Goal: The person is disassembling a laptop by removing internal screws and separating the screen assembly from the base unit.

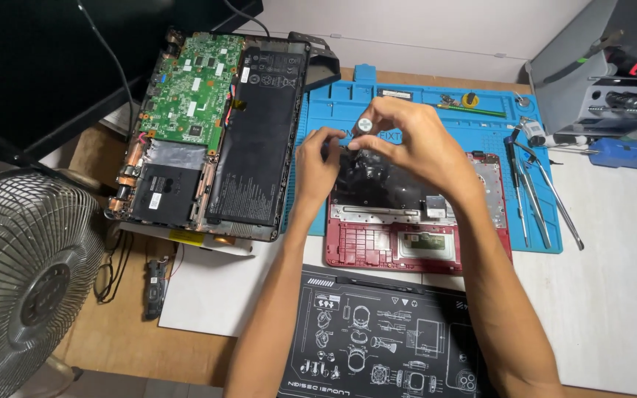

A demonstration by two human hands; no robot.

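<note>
My right hand (407, 140) grips a screwdriver (363, 127) by its round silver cap, held upright over the back edge of a red laptop shell (355, 247). My left hand (317, 162) rests beside it with fingertips pinched at the shell's black inner area, just left of the screwdriver; what the fingers pinch is hidden. The red shell lies on a blue repair mat (333, 110). The screwdriver's tip is hidden behind my hands.
An opened black laptop (208, 133) with green board and black battery lies at the left. Tweezers and tools (536, 184) line the mat's right edge. A black printed mat (377, 339) sits near me, a fan (23, 273) at far left, a tool rack (613, 88) at the back right.
</note>
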